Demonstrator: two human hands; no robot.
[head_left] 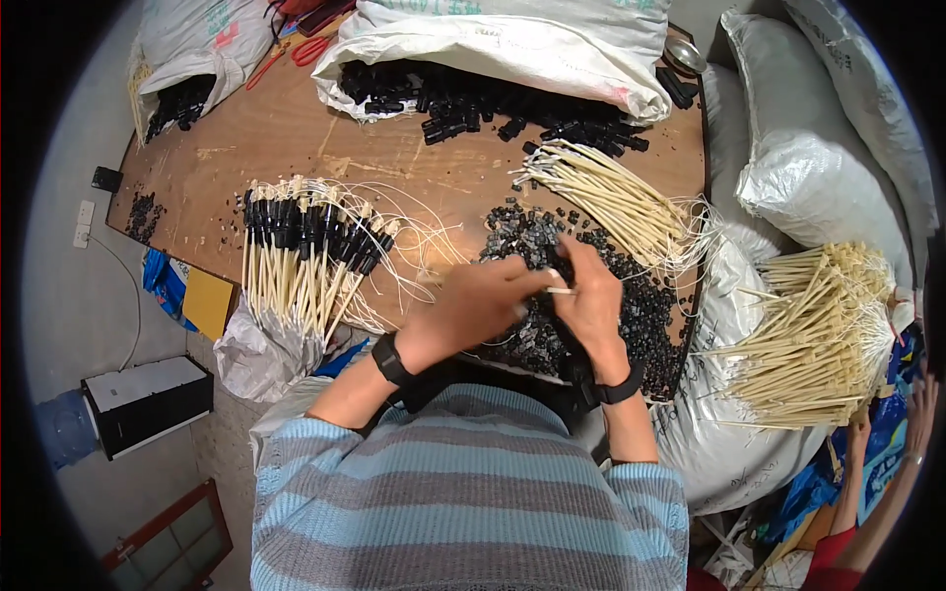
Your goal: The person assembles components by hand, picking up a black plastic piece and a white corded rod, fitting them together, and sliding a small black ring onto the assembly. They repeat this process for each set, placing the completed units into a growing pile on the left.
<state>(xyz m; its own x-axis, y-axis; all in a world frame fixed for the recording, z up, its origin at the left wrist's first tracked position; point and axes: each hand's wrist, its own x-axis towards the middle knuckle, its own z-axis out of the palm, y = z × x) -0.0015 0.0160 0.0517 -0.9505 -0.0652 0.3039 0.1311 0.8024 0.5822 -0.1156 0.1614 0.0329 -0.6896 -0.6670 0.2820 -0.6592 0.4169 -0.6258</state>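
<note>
My two hands meet over a heap of small black plastic pieces [631,295] at the table's near edge. My left hand [478,300] is blurred, its fingers drawn together toward the right hand; what they grip is hidden. My right hand [591,300] is closed, with a short length of thin pale stick [562,291] showing at its fingers beside the left fingertips. To the left lies a bundle of pale sticks with black sleeves [305,231] and loose white cords. Another bundle of pale sticks [611,202] lies beyond my right hand.
A white woven sack [512,44] spills black tubular parts [443,118] at the back. Red scissors [310,49] lie back left. On the right, a large stick bundle [808,335] rests on stuffed sacks [813,128]. Another person's hands [921,419] show at far right.
</note>
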